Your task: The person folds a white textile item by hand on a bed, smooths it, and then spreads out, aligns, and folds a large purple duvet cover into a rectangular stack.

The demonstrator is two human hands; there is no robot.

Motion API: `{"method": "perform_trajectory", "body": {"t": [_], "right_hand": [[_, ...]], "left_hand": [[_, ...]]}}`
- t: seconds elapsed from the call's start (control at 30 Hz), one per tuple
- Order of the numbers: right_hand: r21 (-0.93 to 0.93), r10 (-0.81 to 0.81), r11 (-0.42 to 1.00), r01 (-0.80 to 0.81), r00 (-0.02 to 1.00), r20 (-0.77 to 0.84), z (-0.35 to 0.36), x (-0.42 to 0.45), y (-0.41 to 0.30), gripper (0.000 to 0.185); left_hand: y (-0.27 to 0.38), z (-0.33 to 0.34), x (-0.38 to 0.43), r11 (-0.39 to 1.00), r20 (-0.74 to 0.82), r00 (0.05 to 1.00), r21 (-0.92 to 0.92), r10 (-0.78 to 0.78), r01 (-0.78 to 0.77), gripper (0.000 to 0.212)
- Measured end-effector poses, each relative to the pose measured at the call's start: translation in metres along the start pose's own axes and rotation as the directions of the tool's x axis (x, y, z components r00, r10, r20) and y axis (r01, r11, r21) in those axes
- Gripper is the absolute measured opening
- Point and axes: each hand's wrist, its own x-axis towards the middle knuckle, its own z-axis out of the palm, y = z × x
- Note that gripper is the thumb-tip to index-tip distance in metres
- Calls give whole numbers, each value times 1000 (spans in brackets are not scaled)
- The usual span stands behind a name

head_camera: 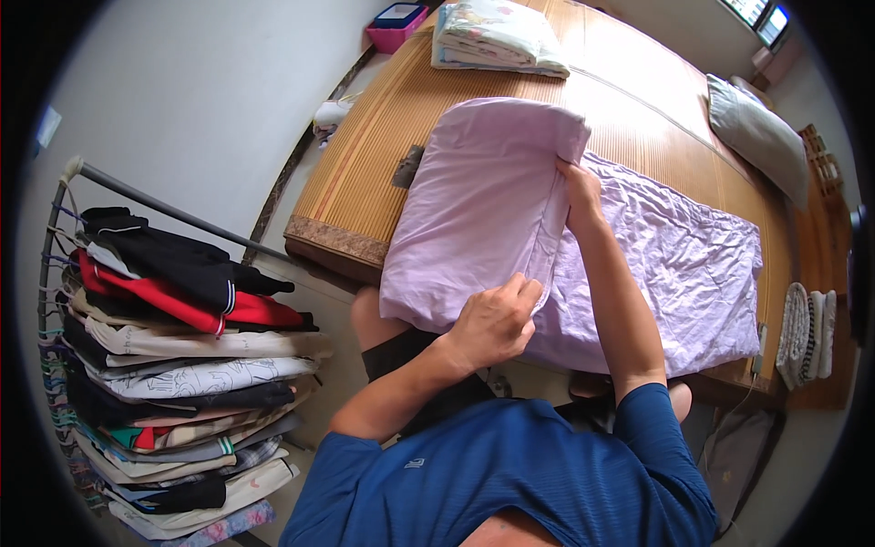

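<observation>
A light purple cloth (478,198), like a bed sheet, lies on a bed covered with a bamboo mat (355,164). Its left part is folded over in a thick layer; the wrinkled right part, with a gathered edge, lies flat. My left hand (495,321) pinches the near corner of the folded part's right edge. Farther along that same edge, my right hand (581,188) grips the cloth near its far corner, the fingertips partly hidden by the fabric. The folded part hangs slightly over the near edge of the bed.
Folded floral bedding (502,37) sits at the bed's far left, a grey pillow (755,137) at the right. A metal rack (164,205) crowded with hanging clothes stands left. Rolled cloths (806,335) lie on a wooden surface at right. A white cable (728,410) hangs off the near right side.
</observation>
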Motion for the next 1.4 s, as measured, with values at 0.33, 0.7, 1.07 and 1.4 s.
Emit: {"method": "perform_trajectory", "body": {"t": [0.33,0.7,1.07,1.4], "right_hand": [[172,-35,985,11,990,138,-5,-3,-23,26],[-401,-65,912,87,996,69,-31,25,-17,51],[-345,-322,882,321,945,57,-26,15,-33,43],[-634,-299,746,204,953,-45,-111,24,5,102]], "left_hand": [[6,1,-23,996,43,999,-88,27,-23,39],[17,4,-21,984,9,1000,-178,25,-23,57],[14,30,-21,983,0,999,-179,42,-41,53],[-40,-8,-5,967,-487,867,154,-103,202,31]]}}
